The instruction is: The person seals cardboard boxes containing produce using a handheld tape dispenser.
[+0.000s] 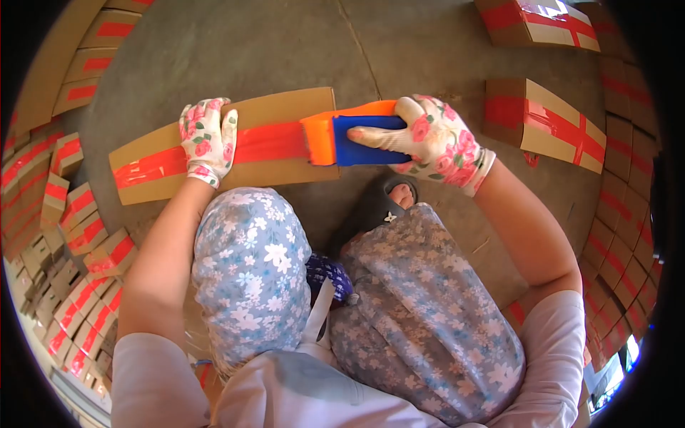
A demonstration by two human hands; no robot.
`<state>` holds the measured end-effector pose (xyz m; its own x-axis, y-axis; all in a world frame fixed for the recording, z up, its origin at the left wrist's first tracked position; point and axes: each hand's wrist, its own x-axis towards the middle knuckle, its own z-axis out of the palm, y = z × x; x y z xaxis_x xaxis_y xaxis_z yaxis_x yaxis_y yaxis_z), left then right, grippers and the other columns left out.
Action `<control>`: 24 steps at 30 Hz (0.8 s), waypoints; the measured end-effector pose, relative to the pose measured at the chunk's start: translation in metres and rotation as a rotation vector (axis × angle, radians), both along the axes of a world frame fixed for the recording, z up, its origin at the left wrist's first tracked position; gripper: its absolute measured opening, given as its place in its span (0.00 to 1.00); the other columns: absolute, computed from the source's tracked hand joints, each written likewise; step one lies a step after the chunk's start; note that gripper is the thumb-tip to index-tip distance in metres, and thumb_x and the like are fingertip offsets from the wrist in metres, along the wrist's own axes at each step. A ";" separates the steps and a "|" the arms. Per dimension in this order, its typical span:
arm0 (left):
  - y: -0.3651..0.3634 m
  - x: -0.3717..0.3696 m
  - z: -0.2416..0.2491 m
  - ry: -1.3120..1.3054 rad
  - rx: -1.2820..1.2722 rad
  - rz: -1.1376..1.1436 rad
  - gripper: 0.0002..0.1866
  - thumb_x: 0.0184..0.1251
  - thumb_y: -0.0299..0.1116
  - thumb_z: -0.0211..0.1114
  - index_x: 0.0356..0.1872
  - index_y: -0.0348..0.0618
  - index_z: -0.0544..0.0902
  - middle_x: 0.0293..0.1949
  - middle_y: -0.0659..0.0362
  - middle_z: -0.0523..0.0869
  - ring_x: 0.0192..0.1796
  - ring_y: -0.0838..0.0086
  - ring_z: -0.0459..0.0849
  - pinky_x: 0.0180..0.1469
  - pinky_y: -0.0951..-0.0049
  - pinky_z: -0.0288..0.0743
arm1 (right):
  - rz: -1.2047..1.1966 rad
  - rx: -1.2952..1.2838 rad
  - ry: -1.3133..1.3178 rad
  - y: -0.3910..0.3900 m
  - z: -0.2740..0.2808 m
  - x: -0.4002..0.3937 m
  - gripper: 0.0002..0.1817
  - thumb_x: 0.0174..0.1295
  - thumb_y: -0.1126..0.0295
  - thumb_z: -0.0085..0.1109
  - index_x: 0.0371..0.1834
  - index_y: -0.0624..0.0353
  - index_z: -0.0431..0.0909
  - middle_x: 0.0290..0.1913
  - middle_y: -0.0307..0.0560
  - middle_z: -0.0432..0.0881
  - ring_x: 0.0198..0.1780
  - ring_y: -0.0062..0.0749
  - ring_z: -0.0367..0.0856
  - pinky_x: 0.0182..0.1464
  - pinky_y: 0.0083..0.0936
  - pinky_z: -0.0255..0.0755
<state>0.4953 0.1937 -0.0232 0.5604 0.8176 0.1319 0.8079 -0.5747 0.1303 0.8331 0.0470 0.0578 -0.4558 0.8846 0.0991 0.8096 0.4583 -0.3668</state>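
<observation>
A long cardboard box [275, 110] lies in front of my knees, with a strip of red tape [267, 143] along its top. My left hand [207, 138], in a white glove with pink flowers, lies on the box's left part, thumb apart from the fingers, holding nothing. In my right hand [437, 139], gloved the same way, is a blue and orange tape dispenser [367, 137]. The dispenser's orange end rests on the tape near the box's right edge. My right fingers wrap round its other end, one finger stretched along the blue side.
Two taped boxes stand on the concrete floor [285, 43] at the right, one nearer [553, 128] and one farther [539, 21]. Stacks of taped boxes line the left side [89, 232] and right side [621, 207]. My sandalled foot [378, 203] is just below the dispenser.
</observation>
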 end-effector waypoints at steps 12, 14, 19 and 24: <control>-0.011 -0.013 0.004 0.001 0.035 0.004 0.13 0.72 0.39 0.51 0.51 0.48 0.78 0.52 0.55 0.79 0.59 0.58 0.73 0.69 0.55 0.56 | -0.112 -0.229 -0.293 -0.046 -0.045 0.065 0.40 0.46 0.72 0.70 0.66 0.29 0.71 0.36 0.49 0.74 0.40 0.45 0.78 0.40 0.37 0.75; -0.010 0.002 -0.004 -0.010 0.005 -0.001 0.13 0.70 0.40 0.55 0.49 0.48 0.78 0.51 0.56 0.80 0.59 0.60 0.74 0.70 0.54 0.54 | -0.100 -0.302 -0.325 -0.023 -0.054 0.036 0.35 0.50 0.72 0.67 0.65 0.32 0.72 0.42 0.49 0.77 0.42 0.45 0.80 0.41 0.37 0.76; -0.008 0.023 -0.020 0.053 -0.128 -0.043 0.17 0.70 0.40 0.55 0.56 0.49 0.77 0.57 0.55 0.78 0.63 0.60 0.71 0.72 0.54 0.53 | -0.106 -0.611 -0.342 0.039 -0.075 0.014 0.24 0.49 0.67 0.65 0.54 0.38 0.81 0.42 0.45 0.83 0.44 0.38 0.85 0.38 0.36 0.79; 0.032 -0.043 -0.038 0.136 0.185 0.112 0.33 0.66 0.49 0.60 0.66 0.39 0.69 0.65 0.45 0.71 0.69 0.52 0.67 0.73 0.57 0.57 | -0.221 -0.665 -0.436 0.036 -0.084 0.038 0.20 0.46 0.63 0.64 0.47 0.40 0.85 0.36 0.43 0.86 0.43 0.42 0.86 0.37 0.37 0.79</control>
